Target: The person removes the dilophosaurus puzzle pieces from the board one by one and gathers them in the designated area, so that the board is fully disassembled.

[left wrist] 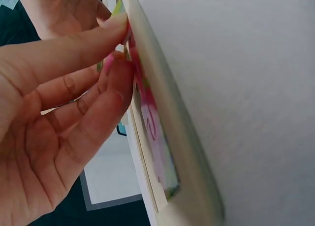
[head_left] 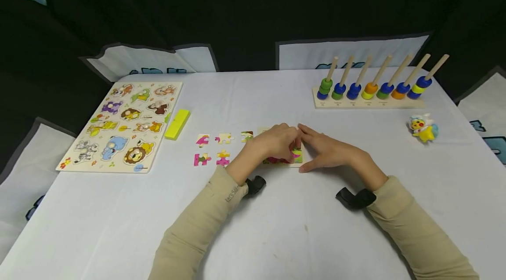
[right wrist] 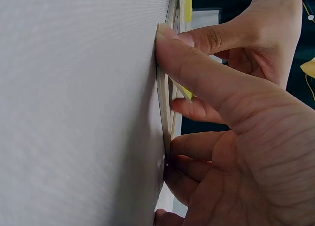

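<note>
left hand (head_left: 276,143) pinches a puzzle piece (right wrist: 186,91), tilted at the wooden tray (left wrist: 170,113); right hand (head_left: 330,150), spread, touches the tray's right side. step judged: seating the piece. next move calls for aligning, then pressing flat.

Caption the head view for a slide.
Left hand working over a pale rectangular wooden puzzle board, right hand against its edge, multicoloured jigsaw pieces nearby.

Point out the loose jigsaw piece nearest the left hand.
The jigsaw piece at the right end of the far row, closest to the left hand. The other four loose pieces in view all lie farther left.
</note>
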`<state>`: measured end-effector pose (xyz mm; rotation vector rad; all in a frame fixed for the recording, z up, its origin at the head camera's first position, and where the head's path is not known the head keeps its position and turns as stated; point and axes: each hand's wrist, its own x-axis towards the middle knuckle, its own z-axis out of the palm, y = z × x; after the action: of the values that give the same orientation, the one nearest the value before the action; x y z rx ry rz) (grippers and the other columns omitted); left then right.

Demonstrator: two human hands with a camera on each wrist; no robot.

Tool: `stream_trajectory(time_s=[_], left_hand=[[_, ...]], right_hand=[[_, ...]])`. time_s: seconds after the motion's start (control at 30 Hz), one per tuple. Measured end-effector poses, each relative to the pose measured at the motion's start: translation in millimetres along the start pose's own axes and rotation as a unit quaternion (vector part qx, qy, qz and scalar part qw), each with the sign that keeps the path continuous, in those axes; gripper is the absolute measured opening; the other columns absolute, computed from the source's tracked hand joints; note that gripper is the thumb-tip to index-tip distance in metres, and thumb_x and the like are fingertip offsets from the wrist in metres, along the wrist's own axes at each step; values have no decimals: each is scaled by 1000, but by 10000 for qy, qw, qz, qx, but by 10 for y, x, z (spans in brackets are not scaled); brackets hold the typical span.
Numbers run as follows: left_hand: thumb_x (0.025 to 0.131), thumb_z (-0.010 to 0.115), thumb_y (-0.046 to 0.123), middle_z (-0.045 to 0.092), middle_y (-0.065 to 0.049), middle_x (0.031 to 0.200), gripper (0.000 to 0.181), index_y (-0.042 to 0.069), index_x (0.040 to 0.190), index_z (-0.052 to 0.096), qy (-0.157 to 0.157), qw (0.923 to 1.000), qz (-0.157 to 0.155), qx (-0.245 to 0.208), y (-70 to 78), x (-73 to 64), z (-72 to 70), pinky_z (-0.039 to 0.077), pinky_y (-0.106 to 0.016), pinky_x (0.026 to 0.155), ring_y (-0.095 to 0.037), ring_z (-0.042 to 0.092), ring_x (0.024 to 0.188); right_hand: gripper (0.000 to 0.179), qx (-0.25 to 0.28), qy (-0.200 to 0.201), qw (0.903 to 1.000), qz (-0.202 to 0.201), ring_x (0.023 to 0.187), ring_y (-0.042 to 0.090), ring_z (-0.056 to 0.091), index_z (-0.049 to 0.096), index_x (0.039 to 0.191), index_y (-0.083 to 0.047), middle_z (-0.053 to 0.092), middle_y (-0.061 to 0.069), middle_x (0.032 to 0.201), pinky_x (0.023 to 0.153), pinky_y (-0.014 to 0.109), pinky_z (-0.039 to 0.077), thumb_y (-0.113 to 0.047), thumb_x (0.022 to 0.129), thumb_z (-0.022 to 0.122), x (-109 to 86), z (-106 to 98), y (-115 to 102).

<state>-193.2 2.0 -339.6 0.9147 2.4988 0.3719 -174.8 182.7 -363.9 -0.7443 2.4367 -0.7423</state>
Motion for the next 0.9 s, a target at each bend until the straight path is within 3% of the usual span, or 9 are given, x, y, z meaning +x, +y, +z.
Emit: stream_trajectory(time_s=[0.27, 0.43, 0.7, 0.9], left_hand=[[77, 79, 12, 62, 3, 87, 23, 12, 97, 67, -24, 9999, 44, -117, 40, 5, 16, 43, -21, 69, -11, 53, 79], [79, 73, 3, 58, 2, 83, 21, 13, 96, 67, -35, 9995, 255, -203, 42, 20, 22, 39, -21, 67, -13, 49, 78], [83, 68, 1, 68, -4, 88, 19, 8, 102, 70, 12, 9967, 561, -583, -67, 41, -10, 46, -22, 71, -14, 58, 80], [83, 69, 4, 70, -3, 92, 23, 10, 105, 71, -19, 9965, 484, -676, -99, 37, -32, 47, -22, 75, -13, 60, 87]], right_hand=[[98, 35, 2, 10000, -21, 146, 45, 8, 20, 151, 2, 1, 24, 160, 110, 69, 9, -39, 80, 75, -20, 19, 14], [95, 84, 11, 10000, -8, 145, 46, 8, 23, 150, 3, 2, 25, 159, 110, 68, 12, -37, 81, 75, -45, 22, 12], [96, 49, -4, 10000, -17, 146, 45, 8, 21, 150, 2, 2, 23, 160, 111, 66, 12, -37, 81, 75, -9, 5, -6], [97, 18, -22, 10000, -8, 146, 45, 7, 21, 150, 4, 2, 23, 160, 111, 67, 12, -37, 81, 75, 1, -4, -8]])
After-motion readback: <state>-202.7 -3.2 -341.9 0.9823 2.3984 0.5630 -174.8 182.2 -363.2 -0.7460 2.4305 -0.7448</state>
